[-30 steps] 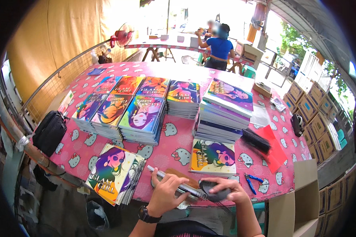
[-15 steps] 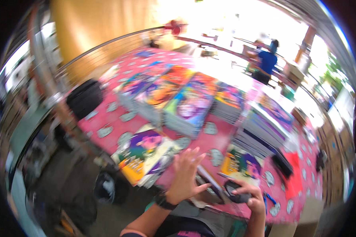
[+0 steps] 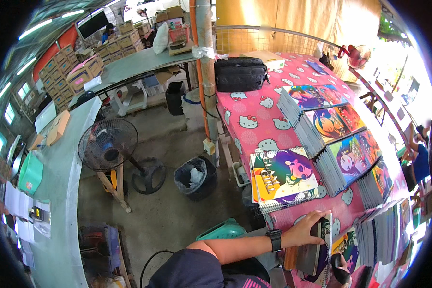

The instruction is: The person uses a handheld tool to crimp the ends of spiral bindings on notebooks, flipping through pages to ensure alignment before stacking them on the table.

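Note:
My left hand [image 3: 303, 235], with a black watch on its wrist, grips the upper edge of a spiral notebook [image 3: 327, 240] that stands on edge near the table's front. Its fingertips lie along the top and the thumb is on the near side. At the lower edge my right hand [image 3: 344, 282] shows only in part, closed around a black rounded object [image 3: 340, 269] whose kind I cannot make out. Just left of the hands lies a small pile of spiral notebooks [image 3: 285, 177] with colourful illustrated covers. Another illustrated notebook [image 3: 350, 249] lies partly hidden behind the upright one.
Tall stacks of notebooks [image 3: 333, 168] fill the pink patterned table [image 3: 245, 125]; more stand at right [image 3: 384, 235]. A black bag [image 3: 240, 74] sits by the post [image 3: 205, 96]. On the floor are a bin [image 3: 195, 177] and a fan [image 3: 109, 146]. A person [image 3: 420, 161] is at far right.
The view has swung to the left. My left hand, spread just above the upright notebook before, now rests on its top edge. The black object remains in my right hand.

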Demonstrator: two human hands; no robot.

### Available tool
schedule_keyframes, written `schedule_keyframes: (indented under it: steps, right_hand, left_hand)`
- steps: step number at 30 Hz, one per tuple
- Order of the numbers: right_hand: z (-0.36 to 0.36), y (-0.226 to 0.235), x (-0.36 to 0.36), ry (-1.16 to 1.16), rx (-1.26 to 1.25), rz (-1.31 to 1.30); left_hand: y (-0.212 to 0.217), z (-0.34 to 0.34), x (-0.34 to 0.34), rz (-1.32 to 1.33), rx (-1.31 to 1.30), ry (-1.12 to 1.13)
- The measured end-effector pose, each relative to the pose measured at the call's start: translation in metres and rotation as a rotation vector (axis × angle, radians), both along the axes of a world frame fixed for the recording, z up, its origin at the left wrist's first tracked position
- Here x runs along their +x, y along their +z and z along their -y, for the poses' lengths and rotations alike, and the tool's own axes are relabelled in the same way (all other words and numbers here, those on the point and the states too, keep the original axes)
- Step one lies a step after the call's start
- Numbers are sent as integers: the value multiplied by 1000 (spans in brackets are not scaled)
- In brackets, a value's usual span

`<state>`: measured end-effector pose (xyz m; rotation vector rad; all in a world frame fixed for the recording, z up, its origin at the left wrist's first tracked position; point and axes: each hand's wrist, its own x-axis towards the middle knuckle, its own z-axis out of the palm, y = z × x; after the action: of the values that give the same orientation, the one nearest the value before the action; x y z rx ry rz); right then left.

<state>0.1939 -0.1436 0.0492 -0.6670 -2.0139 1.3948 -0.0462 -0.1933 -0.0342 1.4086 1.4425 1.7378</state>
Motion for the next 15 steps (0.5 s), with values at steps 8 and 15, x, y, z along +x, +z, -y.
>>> schedule_keyframes:
  steps: [8,15]
  right_hand:
    - [-6,-8,-4,-89,-117,32]
    - [-7,15,-19,162,-90,-206]
  left_hand:
    - [-7,-1,5,22,121,8]
    - [3,-7,-9,172,83,-74]
